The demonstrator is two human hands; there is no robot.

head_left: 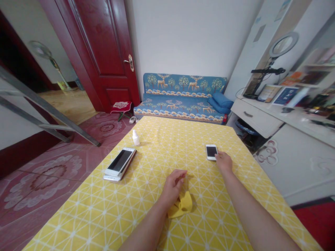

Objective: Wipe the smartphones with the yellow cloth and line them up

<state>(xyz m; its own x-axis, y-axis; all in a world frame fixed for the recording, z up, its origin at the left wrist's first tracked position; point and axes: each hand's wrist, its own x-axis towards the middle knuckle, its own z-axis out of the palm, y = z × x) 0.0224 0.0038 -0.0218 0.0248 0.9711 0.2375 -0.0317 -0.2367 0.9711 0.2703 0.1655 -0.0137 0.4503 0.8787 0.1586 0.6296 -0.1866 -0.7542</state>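
A small white smartphone [211, 152] with a dark screen lies at the right side of the table. My right hand [224, 162] has its fingers closed on that phone's lower right edge. Near the middle of the table, my left hand [174, 185] hovers or rests with loosely curled fingers, the thumb apart from them and nothing visible between. A crumpled yellow cloth [185, 204] lies just below and beside the left hand, partly covered by the wrist. Off to the left are stacked smartphones [120, 161], a white one on top.
A small white spray bottle [135, 138] stands at the table's far left. The table [110, 212] wears a yellow patterned cover. Beyond it is a blue sofa [180, 101]; a white cabinet [300, 157] stands right, a metal ladder [57, 115] left.
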